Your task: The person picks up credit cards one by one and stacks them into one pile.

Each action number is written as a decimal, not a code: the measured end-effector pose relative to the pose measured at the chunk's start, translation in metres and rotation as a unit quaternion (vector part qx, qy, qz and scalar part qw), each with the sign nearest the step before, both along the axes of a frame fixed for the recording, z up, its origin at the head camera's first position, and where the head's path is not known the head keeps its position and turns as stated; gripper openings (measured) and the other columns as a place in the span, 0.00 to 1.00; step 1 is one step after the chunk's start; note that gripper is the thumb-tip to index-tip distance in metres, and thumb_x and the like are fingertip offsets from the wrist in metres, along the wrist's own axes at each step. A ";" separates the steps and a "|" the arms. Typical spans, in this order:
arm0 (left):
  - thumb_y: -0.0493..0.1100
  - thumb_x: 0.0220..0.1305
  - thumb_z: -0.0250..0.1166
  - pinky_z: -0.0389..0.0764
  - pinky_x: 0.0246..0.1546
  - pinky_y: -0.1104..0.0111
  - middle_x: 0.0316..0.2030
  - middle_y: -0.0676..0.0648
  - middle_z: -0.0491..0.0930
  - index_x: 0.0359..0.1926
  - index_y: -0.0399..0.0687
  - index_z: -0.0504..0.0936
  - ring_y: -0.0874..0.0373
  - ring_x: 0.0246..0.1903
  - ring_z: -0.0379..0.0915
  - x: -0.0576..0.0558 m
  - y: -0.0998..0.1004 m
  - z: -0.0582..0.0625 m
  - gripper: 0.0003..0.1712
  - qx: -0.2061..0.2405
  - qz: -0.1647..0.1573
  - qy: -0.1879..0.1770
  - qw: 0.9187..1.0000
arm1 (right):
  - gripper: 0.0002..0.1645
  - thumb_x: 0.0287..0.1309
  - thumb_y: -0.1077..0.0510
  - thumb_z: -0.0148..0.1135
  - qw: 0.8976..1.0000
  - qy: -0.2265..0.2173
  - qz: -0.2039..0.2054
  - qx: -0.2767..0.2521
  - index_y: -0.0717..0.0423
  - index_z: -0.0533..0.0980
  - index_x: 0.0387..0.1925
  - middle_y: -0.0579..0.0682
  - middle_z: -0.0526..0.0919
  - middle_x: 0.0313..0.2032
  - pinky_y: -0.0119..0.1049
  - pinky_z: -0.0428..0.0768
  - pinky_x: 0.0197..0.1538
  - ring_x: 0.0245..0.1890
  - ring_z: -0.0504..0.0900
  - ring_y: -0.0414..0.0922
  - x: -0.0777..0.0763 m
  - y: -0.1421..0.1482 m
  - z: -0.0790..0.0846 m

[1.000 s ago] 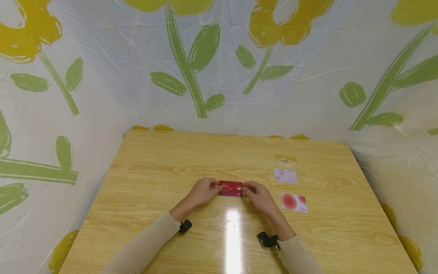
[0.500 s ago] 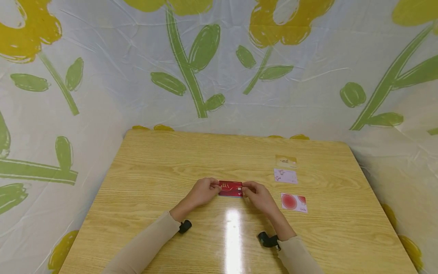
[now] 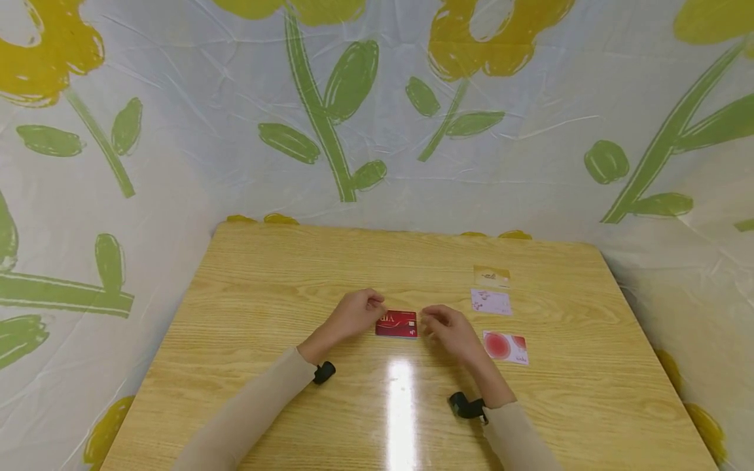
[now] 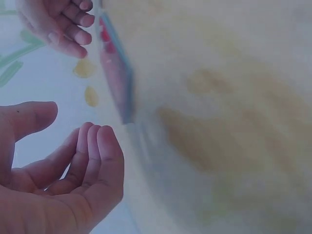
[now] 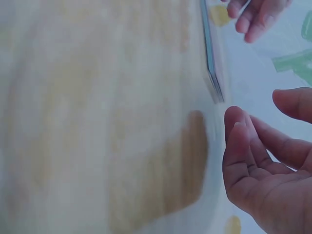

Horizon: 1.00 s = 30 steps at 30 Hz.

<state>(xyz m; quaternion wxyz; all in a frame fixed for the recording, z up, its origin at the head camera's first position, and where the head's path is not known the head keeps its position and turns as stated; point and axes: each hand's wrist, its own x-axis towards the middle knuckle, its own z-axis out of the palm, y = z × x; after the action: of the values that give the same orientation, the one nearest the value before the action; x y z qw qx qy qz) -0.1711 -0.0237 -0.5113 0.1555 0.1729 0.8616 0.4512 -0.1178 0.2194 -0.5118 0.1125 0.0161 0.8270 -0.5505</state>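
A red card (image 3: 400, 324) with gold VIP lettering lies flat near the middle of the wooden table (image 3: 283, 275). Its edge (image 5: 209, 58) looks thick and layered in the right wrist view, like several cards stacked. My left hand (image 3: 353, 317) hovers at the card's left end, its thumb apart from its loosely curled fingers (image 4: 109, 146). Off the right end, my right hand (image 3: 456, 333) holds nothing, with a gap between thumb and bent fingers (image 5: 236, 141). From the left wrist, the red card's face (image 4: 114, 78) shows at a steep slant, blurred.
To the right lie a gold card (image 3: 492, 276), a lilac card (image 3: 491, 302) below it, and a white card with a red circle (image 3: 505, 347) nearer me. A flower-printed cloth (image 3: 235, 170) hangs around the table's back and sides.
Both hands have let go of the red card's ends. The left hand has risen slightly up and away; the right has shifted a little to the right. The card stays put.
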 end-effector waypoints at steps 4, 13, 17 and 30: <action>0.46 0.71 0.62 0.81 0.45 0.64 0.44 0.48 0.83 0.56 0.37 0.81 0.55 0.45 0.79 -0.011 0.017 0.006 0.20 0.016 -0.010 0.007 1.000 | 0.21 0.73 0.58 0.57 1.000 0.014 -0.011 0.001 0.70 0.75 0.58 0.64 0.82 0.45 0.45 0.82 0.44 0.42 0.83 0.58 -0.004 0.011 0.004; 0.46 0.70 0.63 0.80 0.43 0.67 0.46 0.49 0.83 0.59 0.38 0.80 0.57 0.46 0.80 -0.032 0.075 0.010 0.21 0.031 -0.012 0.003 0.999 | 0.24 0.74 0.57 0.55 0.998 0.039 -0.042 0.002 0.70 0.71 0.63 0.69 0.77 0.53 0.47 0.81 0.47 0.49 0.78 0.62 -0.017 0.049 0.011; 0.43 0.69 0.64 0.80 0.43 0.68 0.45 0.48 0.84 0.57 0.38 0.81 0.57 0.45 0.81 -0.043 0.103 0.008 0.19 0.043 0.008 -0.001 0.999 | 0.25 0.75 0.57 0.54 0.997 0.044 -0.056 0.021 0.70 0.70 0.63 0.69 0.76 0.54 0.45 0.81 0.48 0.51 0.78 0.63 -0.026 0.071 0.011; 0.42 0.70 0.63 0.78 0.49 0.65 0.51 0.47 0.80 0.63 0.41 0.77 0.56 0.51 0.76 -0.062 0.171 -0.008 0.23 0.053 0.032 -0.069 0.996 | 0.25 0.75 0.54 0.52 0.980 0.049 -0.120 0.148 0.68 0.71 0.63 0.68 0.74 0.57 0.52 0.76 0.50 0.56 0.74 0.64 -0.056 0.140 0.014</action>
<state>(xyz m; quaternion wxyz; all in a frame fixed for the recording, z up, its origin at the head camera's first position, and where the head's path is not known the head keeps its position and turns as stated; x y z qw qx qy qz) -0.2336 0.1468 -0.5191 0.1904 0.1214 0.8287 0.5122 -0.1738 0.3592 -0.4974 0.0012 0.1050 0.8959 -0.4317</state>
